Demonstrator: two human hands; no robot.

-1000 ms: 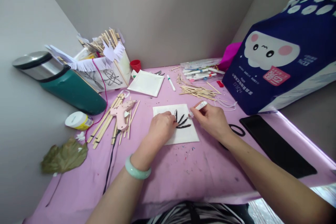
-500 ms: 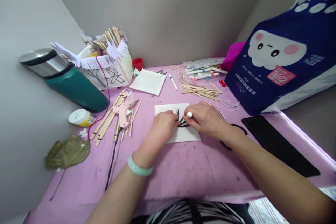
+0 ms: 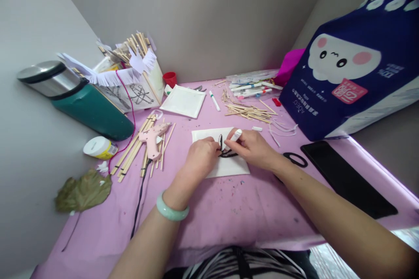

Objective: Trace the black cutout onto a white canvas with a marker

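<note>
A white square of paper (image 3: 229,166) with black brush-like strokes lies on the pink table (image 3: 229,213) in front of me. My left hand (image 3: 200,157), fingers curled, presses on the paper's left part. My right hand (image 3: 253,148) grips a white marker (image 3: 235,135) with its tip down on the black strokes between the two hands. A small white pen cap (image 3: 257,129) lies just beyond my right hand.
A pink glue gun (image 3: 152,138) on wooden sticks lies left of the paper. A white square tray (image 3: 183,101), loose sticks (image 3: 250,113), several markers (image 3: 252,89), a black phone (image 3: 347,178), a blue bag (image 3: 353,69), a green flask (image 3: 81,104), a glue jar (image 3: 98,148) and a dry leaf (image 3: 81,192) surround it.
My right hand moved left from the paper's right edge to the black strokes, turning the marker tip down. The left hand stayed on the paper. A white cap now lies past my right hand.
</note>
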